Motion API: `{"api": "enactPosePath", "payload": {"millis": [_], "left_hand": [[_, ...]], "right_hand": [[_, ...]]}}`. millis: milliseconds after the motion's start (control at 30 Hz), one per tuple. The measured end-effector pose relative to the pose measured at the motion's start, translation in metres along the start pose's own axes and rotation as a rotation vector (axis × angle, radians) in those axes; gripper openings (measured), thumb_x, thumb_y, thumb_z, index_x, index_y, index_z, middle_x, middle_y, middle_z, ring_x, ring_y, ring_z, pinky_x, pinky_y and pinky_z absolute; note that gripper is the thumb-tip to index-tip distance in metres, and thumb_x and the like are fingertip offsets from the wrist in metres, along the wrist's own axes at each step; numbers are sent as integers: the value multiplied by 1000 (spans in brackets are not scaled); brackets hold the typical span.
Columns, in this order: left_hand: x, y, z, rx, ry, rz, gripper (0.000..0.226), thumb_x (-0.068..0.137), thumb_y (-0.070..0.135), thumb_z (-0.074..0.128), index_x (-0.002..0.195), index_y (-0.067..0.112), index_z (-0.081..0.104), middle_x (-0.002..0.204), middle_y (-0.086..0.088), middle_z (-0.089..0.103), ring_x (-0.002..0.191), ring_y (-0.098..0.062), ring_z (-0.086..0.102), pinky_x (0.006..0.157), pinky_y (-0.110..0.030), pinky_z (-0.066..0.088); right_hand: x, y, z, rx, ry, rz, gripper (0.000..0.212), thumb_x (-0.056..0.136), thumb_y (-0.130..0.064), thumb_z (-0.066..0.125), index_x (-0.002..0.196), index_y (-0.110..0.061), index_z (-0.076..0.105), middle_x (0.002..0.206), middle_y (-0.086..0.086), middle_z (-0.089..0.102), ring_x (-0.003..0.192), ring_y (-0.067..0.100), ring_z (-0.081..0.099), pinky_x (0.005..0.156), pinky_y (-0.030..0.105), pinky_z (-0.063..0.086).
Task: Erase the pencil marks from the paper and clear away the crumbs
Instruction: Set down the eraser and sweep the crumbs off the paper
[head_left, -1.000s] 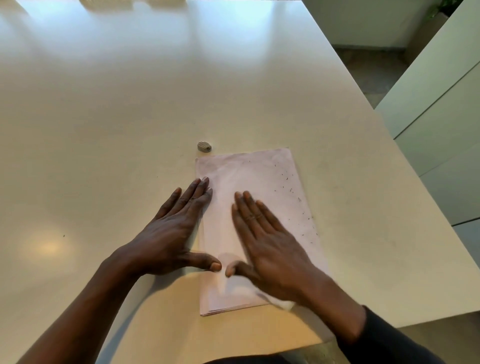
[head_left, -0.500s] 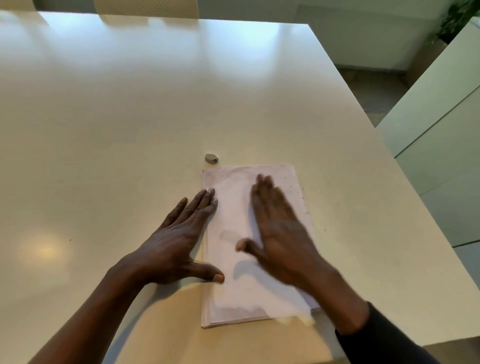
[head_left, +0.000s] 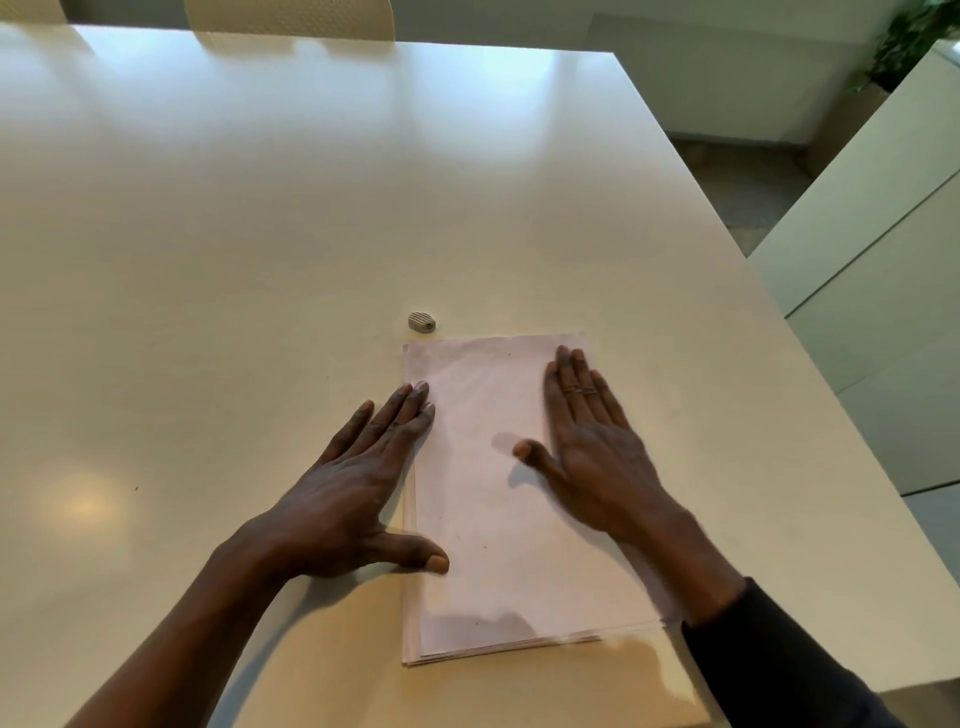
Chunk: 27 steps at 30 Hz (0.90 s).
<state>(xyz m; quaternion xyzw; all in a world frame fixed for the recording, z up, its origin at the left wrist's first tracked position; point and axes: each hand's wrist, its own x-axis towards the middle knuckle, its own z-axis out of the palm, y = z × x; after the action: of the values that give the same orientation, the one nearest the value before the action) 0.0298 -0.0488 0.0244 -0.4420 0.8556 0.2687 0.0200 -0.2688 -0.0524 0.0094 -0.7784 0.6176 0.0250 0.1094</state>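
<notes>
Leaving the eraser (head_left: 422, 321) untouched on the table (head_left: 260, 234), just beyond the far left corner of the paper (head_left: 498, 519) and apart from it. Pressing the left hand (head_left: 358, 493) flat along the paper's left edge, with fingers straight and close together, fingertips and thumb tip overlapping the sheet, and the palm lying on the table. Laying the right hand (head_left: 597, 457) flat on the right half of the sheet, with fingers straight and together and the thumb spread toward the middle, gripping nothing.

Showing no pencil lines that can be made out, only a few tiny dark specks toward the middle and near part, too small to tell as crumbs or marks. Reading this, then, as the crumb-clearing step: brushing with the right palm while steadying the stack with the left. Calling next, probably, for a light sweep out over the right side or the near edge. Calling also for keeping the left hand's pressure on, so as not to slide the top sheet off the slightly fanned stack beneath.

Sitting near the table's front edge, directly before the person, partly under both hands. Running lengthwise roughly straight away from the person, with the far short edge pointing toward the table's far side.
</notes>
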Motion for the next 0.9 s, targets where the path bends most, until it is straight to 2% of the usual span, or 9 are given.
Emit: {"api": "enactPosePath", "payload": {"millis": [233, 300, 433, 500, 600, 800, 900], "left_hand": [[-1, 0, 0, -13, 9, 3, 145, 70, 102, 56, 167, 29, -25, 166, 21, -47, 154, 2, -41, 128, -27, -25], [-1, 0, 0, -11, 9, -1, 145, 71, 100, 58, 167, 29, -25, 166, 21, -48, 154, 2, -41, 129, -27, -24], [0, -1, 0, 12, 11, 1, 144, 71, 101, 56, 166, 29, -26, 164, 21, -50, 154, 1, -42, 129, -28, -23], [0, -1, 1, 12, 8, 3, 145, 70, 104, 53, 165, 30, -27, 163, 22, -51, 154, 1, -43, 129, -27, -24], [1, -2, 2, 2, 17, 10, 146, 67, 108, 48, 165, 31, -27, 164, 23, -49, 155, 0, -41, 129, -27, -23], [-1, -3, 4, -1, 57, 20, 145, 69, 107, 50, 167, 30, -24, 167, 24, -46, 157, 0, -37, 127, -24, -24], [0, -3, 3, -5, 56, 22, 145, 69, 107, 50, 167, 30, -24, 166, 25, -47, 156, 1, -38, 126, -22, -26]], "right_hand": [[-1, 16, -20, -51, 32, 127, 119, 83, -89, -13, 165, -2, -17, 172, 19, -29, 161, 28, -27, 134, 45, -2], [-7, -6, -22, -36, 53, 40, 117, 85, -89, -15, 164, -3, -21, 171, 18, -32, 160, 29, -30, 134, 46, -6], [-23, -62, -5, 115, -16, -210, 114, 88, -92, -2, 164, -9, -24, 170, 10, -38, 157, 19, -36, 132, 43, -10], [-22, -67, 3, 68, -59, -231, 115, 86, -92, -5, 162, -9, -26, 168, 10, -41, 156, 19, -39, 133, 44, -8], [-14, -46, 3, 13, -61, -148, 116, 82, -92, -15, 162, -8, -28, 167, 12, -43, 156, 21, -40, 134, 45, -7], [0, 29, -9, -25, -13, 78, 124, 78, -91, -23, 166, -5, -14, 173, 14, -27, 161, 24, -26, 134, 43, -2], [0, 46, -21, -16, -12, 158, 129, 75, -93, -23, 166, -3, -14, 174, 17, -25, 162, 26, -24, 134, 44, -4]]}}
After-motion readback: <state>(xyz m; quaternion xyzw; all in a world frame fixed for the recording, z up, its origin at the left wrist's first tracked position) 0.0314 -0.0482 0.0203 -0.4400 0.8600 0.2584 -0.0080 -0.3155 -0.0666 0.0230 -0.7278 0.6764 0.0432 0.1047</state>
